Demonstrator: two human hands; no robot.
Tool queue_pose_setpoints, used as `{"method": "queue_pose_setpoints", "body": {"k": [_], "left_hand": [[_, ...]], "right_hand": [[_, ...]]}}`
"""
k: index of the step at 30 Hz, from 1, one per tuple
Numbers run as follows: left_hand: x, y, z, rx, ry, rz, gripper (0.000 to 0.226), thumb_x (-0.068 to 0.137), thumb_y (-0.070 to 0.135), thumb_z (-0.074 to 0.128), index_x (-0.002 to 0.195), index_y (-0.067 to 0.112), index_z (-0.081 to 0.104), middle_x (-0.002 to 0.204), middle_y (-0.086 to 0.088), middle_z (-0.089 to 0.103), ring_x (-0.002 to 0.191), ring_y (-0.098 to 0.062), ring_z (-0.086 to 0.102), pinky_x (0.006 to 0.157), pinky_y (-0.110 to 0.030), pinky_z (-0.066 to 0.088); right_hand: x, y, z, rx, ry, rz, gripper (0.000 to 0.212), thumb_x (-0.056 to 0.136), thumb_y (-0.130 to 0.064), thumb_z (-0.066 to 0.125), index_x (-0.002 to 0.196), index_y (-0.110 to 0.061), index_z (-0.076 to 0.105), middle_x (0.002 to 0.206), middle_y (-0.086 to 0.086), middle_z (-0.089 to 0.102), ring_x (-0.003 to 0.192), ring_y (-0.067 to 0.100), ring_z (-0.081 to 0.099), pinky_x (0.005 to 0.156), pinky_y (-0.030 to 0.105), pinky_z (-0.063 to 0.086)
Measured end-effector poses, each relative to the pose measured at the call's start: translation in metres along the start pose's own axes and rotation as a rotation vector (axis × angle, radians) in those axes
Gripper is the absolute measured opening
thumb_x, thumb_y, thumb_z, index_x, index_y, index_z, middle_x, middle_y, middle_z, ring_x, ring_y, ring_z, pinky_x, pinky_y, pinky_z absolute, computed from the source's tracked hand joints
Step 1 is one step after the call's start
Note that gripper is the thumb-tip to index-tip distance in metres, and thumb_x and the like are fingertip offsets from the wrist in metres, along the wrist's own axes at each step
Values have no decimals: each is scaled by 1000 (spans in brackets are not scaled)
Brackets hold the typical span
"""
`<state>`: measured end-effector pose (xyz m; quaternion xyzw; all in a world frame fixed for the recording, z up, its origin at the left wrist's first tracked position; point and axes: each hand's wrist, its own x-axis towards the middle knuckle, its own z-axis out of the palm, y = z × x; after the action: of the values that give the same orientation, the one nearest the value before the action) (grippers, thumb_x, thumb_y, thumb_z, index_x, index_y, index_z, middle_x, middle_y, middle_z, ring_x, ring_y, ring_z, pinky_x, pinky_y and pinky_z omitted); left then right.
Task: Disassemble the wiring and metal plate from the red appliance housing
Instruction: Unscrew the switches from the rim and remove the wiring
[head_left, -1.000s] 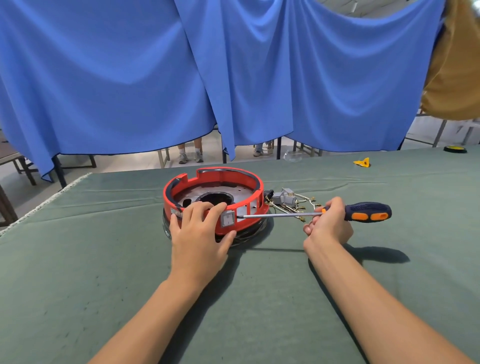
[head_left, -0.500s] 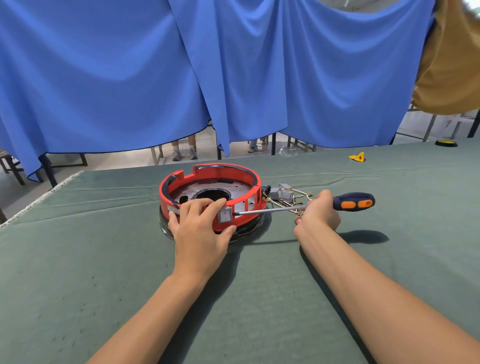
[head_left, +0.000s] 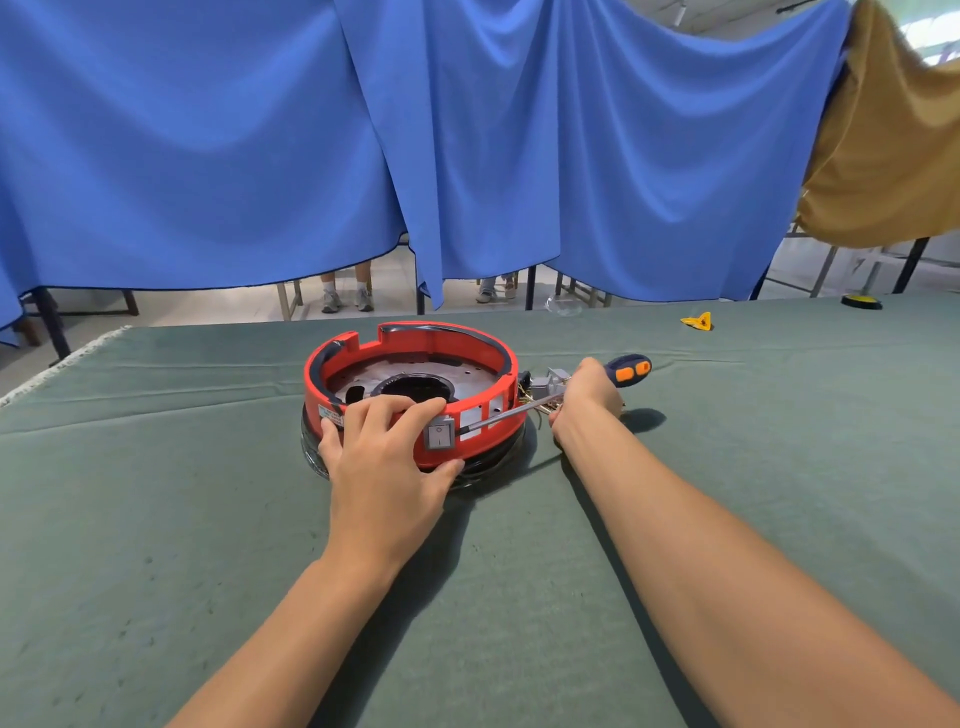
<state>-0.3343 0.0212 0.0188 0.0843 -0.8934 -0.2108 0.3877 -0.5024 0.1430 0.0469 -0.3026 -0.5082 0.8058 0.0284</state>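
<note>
A desk (head_left: 208, 519) under green cloth carries the red appliance housing (head_left: 478, 358) near its middle, the metal plate (head_left: 467, 376) inside the ring. The left hand (head_left: 384, 467) grips the housing's near wall, fingers curled over the rim. Just right of it, the right hand (head_left: 587, 397) clasps a screwdriver (head_left: 626, 370), whose shaft reaches the grey switch (head_left: 440, 435). Loose wiring (head_left: 535, 397) lies between housing and right hand.

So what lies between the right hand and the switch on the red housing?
In the head view, the screwdriver's metal shaft spans from the right hand to beside the switch, crossing the red housing wall and loose wiring.
</note>
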Motion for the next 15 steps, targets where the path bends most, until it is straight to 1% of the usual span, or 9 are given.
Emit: {"method": "queue_pose_setpoints", "body": {"k": [2,3,4,8,12,15], "left_hand": [[0,-1,0,-9,1,0,55,64,24,85,116,23,66,108,-2,58,112,-26,44,98,-64,29],[0,-1,1,-9,2,-4,54,65,25,84,116,23,66,108,-1,57,112,-25,43,99,-64,28],[0,0,1,-5,2,-7,53,65,26,83,116,23,65,108,-1,56,112,-24,42,99,-64,28],[1,0,5,7,-5,-11,53,66,28,82,115,24,64,109,1,55,114,-24,41,103,-63,22],[0,-1,4,5,9,-1,53,65,28,83,115,24,64,109,1,56,114,-23,41,100,-64,27],[0,0,2,28,11,-3,53,67,30,81,116,25,63,110,1,56,114,-23,42,99,-62,29]], "right_hand": [[2,2,6,-25,-20,-1,25,85,-26,53,66,-12,45,64,0,48,58,18,48,55,29,42],[3,3,8,-38,-27,-2,24,84,-25,53,66,-12,46,65,0,50,60,19,51,57,30,44],[4,3,10,-50,-32,-2,23,83,-25,54,66,-12,47,65,0,51,60,19,52,57,30,44],[5,3,12,-80,-33,-2,20,81,-24,55,67,-12,47,64,0,52,54,15,49,46,27,34],[1,2,0,-25,-23,-9,19,79,-25,55,67,-13,47,63,-1,50,50,14,43,41,27,30],[-5,1,-20,49,14,-19,19,76,-26,55,64,-14,48,59,-2,48,44,14,37,34,19,26]]}}
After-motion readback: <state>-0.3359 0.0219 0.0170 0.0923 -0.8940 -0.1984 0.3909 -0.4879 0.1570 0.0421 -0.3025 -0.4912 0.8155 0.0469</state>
